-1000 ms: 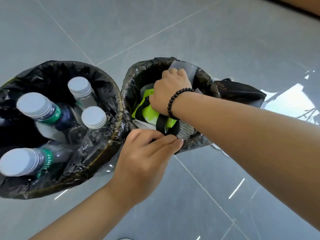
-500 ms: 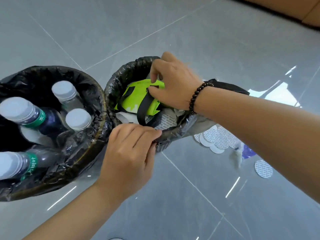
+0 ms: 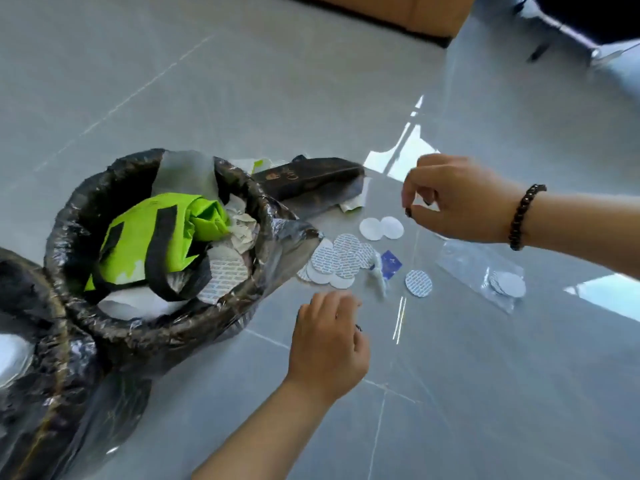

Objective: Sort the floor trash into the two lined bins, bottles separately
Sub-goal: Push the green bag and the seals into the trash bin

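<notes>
The black-lined trash bin [image 3: 86, 216] stands at the left, stuffed with a lime-green bag [image 3: 138, 237], paper and a round seal. The bottle bin [image 3: 31, 358] shows only at the lower left edge. Several white round seals [image 3: 332, 261] lie scattered on the floor right of the trash bin, beside a small blue wrapper [image 3: 391, 263]. My left hand [image 3: 329, 341] hovers just below those seals, fingers loosely curled, holding nothing. Above the floor, right of the seals, my right hand [image 3: 457, 199] hangs with loosely curled fingers, empty.
A dark flat package [image 3: 304, 178] lies behind the trash bin. A clear plastic bag [image 3: 485, 268] with more seals lies at the right. A brown cabinet base [image 3: 398, 8] runs along the top. The floor is grey tile.
Both hands have left the trash bin and moved right over the seals on the floor. The view has swung right, so the bottle bin is almost out of sight.
</notes>
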{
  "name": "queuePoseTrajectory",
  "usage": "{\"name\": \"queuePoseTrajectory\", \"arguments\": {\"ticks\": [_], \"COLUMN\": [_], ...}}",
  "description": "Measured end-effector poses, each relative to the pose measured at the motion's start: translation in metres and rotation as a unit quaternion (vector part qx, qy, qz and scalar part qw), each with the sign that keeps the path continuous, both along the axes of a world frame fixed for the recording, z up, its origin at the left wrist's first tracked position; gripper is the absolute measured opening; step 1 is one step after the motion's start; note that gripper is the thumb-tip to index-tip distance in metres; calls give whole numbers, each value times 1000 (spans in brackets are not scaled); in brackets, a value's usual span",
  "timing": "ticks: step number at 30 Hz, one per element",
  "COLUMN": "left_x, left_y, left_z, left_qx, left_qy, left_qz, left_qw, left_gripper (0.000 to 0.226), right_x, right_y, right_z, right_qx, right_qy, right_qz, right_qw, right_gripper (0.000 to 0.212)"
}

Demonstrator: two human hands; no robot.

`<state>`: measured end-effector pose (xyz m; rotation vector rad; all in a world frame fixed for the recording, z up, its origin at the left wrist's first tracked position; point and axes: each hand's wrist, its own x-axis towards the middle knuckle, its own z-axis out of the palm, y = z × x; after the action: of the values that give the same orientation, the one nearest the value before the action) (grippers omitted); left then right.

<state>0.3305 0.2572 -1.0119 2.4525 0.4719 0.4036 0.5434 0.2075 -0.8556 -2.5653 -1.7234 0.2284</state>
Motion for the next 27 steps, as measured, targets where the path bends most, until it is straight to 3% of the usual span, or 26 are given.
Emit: {"name": "queuePoseTrajectory", "arguments": {"ticks": [4,6,9,13,17,19,22,27], "left_x": [22,39,68,98,105,118,146,215], "left_y": [-5,3,16,20,13,6,-17,-80], "left_z": [5,6,5,-10,-26,-31,-33,-41], "left_qx": [-46,-45,-7,114,125,92,10,-155], "left_qy": [165,183,217,299,365,352,305,224], "left_qz": [-46,-50,-72,-159,-145,-121,-69,49], "left_qw": [984,981,973,934,911,924,950,961], "left_gripper": [38,39,41,44,46,43,32,22], "right_x": [16,27,60,130,186,203,205,199], "right_y": [-69,-90,-117,-161,-210,-231,-253,-266], "right_z": [11,-4,-43,-91,-144,-169,-197,-230], "right_qx": [-177,-265,-305,-274,-247,-233,-175,-90], "right_qy": [-13,-16,10,36,96,154,204,207], "right_qz": [-82,-111,-166,-285,-376,-394,-380,-394], "right_qw": [981,958,938,918,888,876,885,891], "right_gripper": [8,16,15,23,43,53,63,56]}}
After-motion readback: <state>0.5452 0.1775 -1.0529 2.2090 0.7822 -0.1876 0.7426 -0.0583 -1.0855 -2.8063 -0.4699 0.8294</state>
